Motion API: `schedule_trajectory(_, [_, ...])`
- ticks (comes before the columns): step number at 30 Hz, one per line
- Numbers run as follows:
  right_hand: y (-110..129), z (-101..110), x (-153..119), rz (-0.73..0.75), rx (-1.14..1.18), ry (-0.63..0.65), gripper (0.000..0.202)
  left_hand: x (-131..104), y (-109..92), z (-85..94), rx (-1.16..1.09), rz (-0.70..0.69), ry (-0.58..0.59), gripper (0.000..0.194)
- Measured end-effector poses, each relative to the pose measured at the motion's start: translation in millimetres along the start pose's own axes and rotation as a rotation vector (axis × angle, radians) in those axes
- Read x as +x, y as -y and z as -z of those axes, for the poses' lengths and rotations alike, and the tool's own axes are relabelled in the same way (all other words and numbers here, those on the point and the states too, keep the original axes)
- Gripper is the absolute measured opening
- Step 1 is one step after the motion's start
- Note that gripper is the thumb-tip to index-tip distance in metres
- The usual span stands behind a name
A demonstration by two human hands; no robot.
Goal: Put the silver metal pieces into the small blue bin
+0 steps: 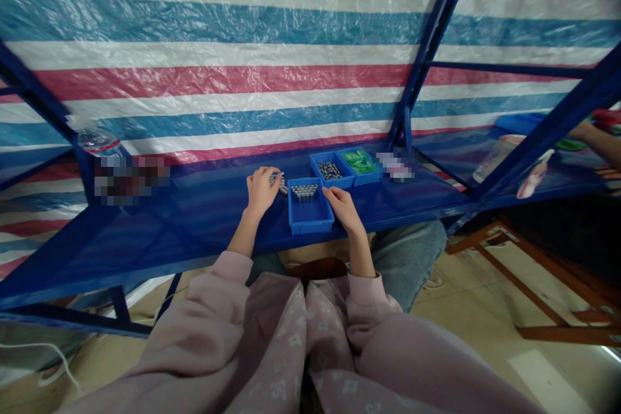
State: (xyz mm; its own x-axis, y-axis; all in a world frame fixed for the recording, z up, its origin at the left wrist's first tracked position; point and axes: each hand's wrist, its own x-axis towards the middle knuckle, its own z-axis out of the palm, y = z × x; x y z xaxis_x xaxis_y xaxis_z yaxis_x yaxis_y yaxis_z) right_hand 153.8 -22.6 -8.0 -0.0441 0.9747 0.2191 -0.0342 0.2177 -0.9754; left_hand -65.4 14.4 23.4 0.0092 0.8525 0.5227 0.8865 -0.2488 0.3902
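A small blue bin stands on the blue bench in front of me. A neat block of silvery metal cylinders lines its far part, and its near part shows bare floor. My left hand is just left of the bin, fingers curled around small metal parts, some of them hidden under the fingers. At the bin's right rim is my right hand, thumb and forefinger pinched together. Whether they grip the rim or a small piece cannot be made out.
Behind the bin, one blue tray holds loose metal parts and another holds green pieces. A plastic bottle stands at left by the blue frame. A striped sheet hangs behind the bench. Another person's arm shows at far right.
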Motion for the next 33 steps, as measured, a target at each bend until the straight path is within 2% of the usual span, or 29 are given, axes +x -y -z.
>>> schedule_trajectory(3, [0, 0, 0, 0.001, -0.003, 0.0, 0.045, -9, 10, -4.0, 0.027, 0.037, 0.053, 0.02])
schedule_trajectory(11, [2, -1, 0, 0.008, -0.024, -0.014, 0.047, -19, 1, -7.8, 0.123, -0.066, 0.151, 0.02])
schedule_trajectory(18, [4, -1, -1, 0.006, -0.02, -0.012, 0.047, -23, 5, -11.5, 0.138, -0.028, 0.167, 0.014])
schedule_trajectory(33, [6, -2, -2, 0.008, -0.037, -0.015, 0.045, -25, 10, -9.5, 0.057, 0.066, 0.162, 0.021])
